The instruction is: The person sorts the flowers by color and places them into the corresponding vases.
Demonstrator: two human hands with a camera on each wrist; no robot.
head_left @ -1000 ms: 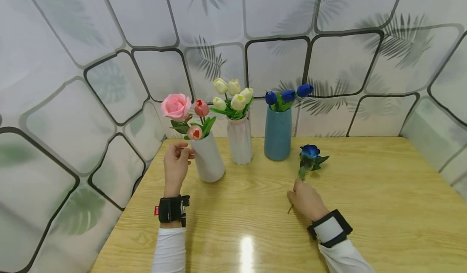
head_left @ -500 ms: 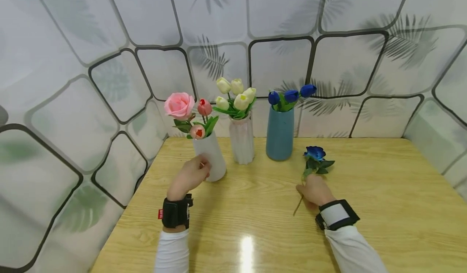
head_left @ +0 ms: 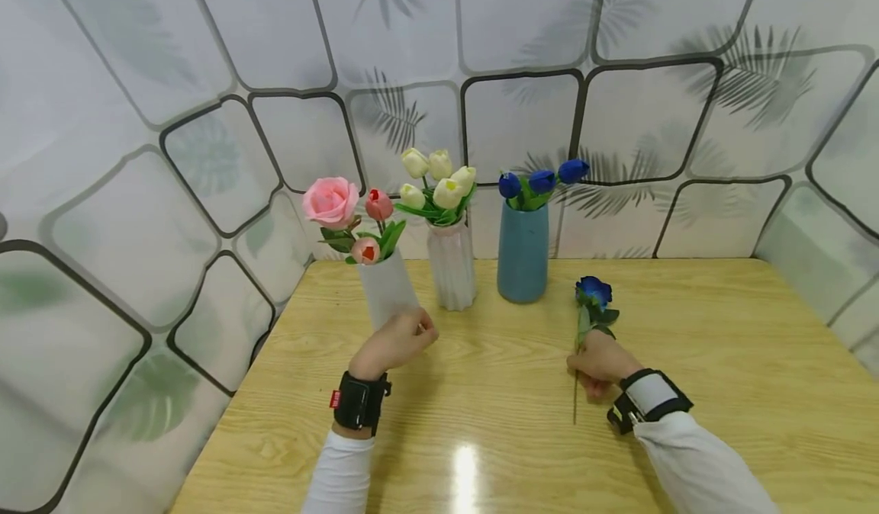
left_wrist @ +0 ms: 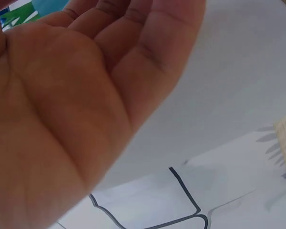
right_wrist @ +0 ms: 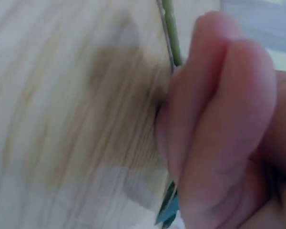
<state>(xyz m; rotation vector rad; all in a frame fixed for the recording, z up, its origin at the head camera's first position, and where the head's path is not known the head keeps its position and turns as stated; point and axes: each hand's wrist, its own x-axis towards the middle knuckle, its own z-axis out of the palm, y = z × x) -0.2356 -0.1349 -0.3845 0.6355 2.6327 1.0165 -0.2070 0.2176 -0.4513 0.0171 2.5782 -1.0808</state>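
My right hand pinches the thin green stem of a blue rose low over the table. The bloom points toward the back, and the stem's bare end sticks out toward me. In the right wrist view the curled fingers cover part of the stem. My left hand is in front of the smooth white vase, hiding its base. Its fingers are loosely bent and hold nothing; the left wrist view shows the bare palm beside the vase. Whether it touches the vase I cannot tell.
The white vase bears a pink rose and pink tulips. Beside it stand a ribbed pale vase with cream tulips and a blue vase with blue tulips. A patterned curtain lines the wooden table's back edge.
My left hand has moved from the left side of the white vase to its front, rightward and nearer me. My right hand has drawn the blue rose slightly right and toward me, turning its stem straighter.
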